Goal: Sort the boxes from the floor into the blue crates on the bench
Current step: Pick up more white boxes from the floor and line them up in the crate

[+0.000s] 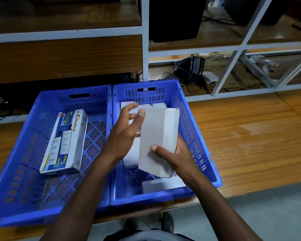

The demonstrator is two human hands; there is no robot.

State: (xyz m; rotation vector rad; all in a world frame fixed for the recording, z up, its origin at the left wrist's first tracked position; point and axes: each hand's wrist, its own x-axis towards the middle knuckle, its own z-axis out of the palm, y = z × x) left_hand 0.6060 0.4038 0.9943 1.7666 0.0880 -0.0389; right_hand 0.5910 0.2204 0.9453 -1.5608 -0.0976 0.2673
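Head view, looking down over my arms: two blue crates sit side by side on the wooden table [250, 136]. My right hand [176, 158] grips a plain white box [157, 141] from below, thumb curled onto its front face, holding it tilted above the right crate [196, 136]. My left hand [127, 131] is up against the box's left edge — fingers [141, 113] loosely spread, thumb tip touching the top corner, not clamped around it. More white boxes [161, 186] lie in the right crate beneath. The left crate [21, 153] holds a printed box [64, 143] lying flat — lettering reads "Choice". Shelving [144, 49] stands behind the table.
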